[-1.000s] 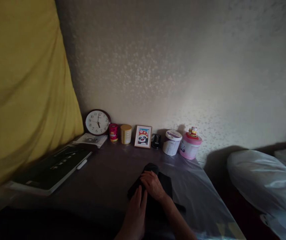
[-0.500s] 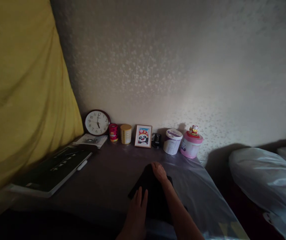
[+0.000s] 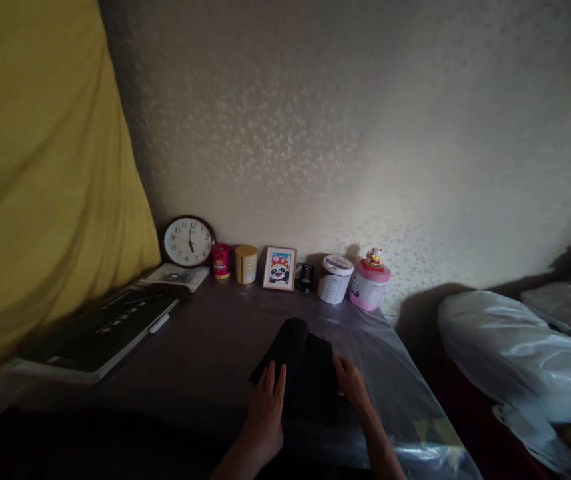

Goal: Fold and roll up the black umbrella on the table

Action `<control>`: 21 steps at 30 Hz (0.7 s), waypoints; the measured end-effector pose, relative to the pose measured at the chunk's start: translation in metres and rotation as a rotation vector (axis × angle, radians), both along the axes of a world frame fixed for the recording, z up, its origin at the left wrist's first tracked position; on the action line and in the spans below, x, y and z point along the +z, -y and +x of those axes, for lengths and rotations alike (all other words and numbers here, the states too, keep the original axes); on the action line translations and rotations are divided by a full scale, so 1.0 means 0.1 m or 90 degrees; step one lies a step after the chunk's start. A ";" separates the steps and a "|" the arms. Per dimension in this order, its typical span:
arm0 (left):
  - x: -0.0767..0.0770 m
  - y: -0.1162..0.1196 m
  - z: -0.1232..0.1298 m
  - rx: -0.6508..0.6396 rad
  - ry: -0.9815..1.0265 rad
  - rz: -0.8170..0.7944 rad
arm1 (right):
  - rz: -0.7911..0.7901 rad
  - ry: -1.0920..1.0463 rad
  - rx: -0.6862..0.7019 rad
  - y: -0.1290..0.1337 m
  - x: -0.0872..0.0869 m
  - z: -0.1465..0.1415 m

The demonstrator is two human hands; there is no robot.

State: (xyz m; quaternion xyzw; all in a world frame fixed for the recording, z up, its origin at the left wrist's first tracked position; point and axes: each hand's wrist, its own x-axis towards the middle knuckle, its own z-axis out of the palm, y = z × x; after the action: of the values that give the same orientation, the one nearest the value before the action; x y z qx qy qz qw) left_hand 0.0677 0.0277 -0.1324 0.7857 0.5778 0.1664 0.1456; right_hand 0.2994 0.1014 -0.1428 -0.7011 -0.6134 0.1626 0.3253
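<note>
A black cloth (image 3: 310,373), partly folded over itself, lies near the front edge of the table. My left hand (image 3: 267,410) rests on its left part with the fingers stretched out and slightly apart. At the cloth's right edge, my right hand (image 3: 351,381) has its fingers bent together in a pinch on the black fabric. The dark fabric shows few details, and its lower part fades into shadow.
Along the wall on the table (image 3: 205,340) stand a clock (image 3: 189,241), a red can (image 3: 220,261), a yellow-lidded can (image 3: 246,265), a framed panda picture (image 3: 280,269), a black object (image 3: 306,277) and two tubs (image 3: 335,280). A green board (image 3: 100,330) lies left; plastic bags (image 3: 510,347) are at right.
My right hand has moved from the top of the cloth down to its right edge and closed there. My left hand stays on the left part. The view has shifted slightly right.
</note>
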 end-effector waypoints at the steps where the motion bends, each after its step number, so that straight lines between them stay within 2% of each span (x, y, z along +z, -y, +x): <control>1: 0.00 0.00 0.00 0.001 0.000 0.001 | -0.003 -0.039 -0.010 0.02 0.02 -0.03; 6: 0.00 0.01 0.01 0.008 -0.009 0.008 | 0.012 -0.063 -0.045 0.07 0.15 -0.16; 14: -0.03 0.00 0.01 0.003 -0.001 0.009 | 0.037 -0.014 -0.025 -0.02 0.25 -0.26; 18: -0.10 -0.03 0.01 0.018 0.013 0.013 | 0.059 -0.038 0.020 -0.12 0.34 -0.33; 21: -0.09 -0.02 0.02 0.025 0.004 0.001 | 0.090 -0.087 0.059 -0.21 0.44 -0.46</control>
State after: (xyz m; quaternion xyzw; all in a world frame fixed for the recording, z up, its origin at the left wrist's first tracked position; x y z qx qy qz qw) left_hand 0.0697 0.0301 -0.1410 0.7736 0.5928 0.1719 0.1436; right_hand 0.2536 0.1224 -0.0990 -0.6348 -0.6312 0.1812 0.4072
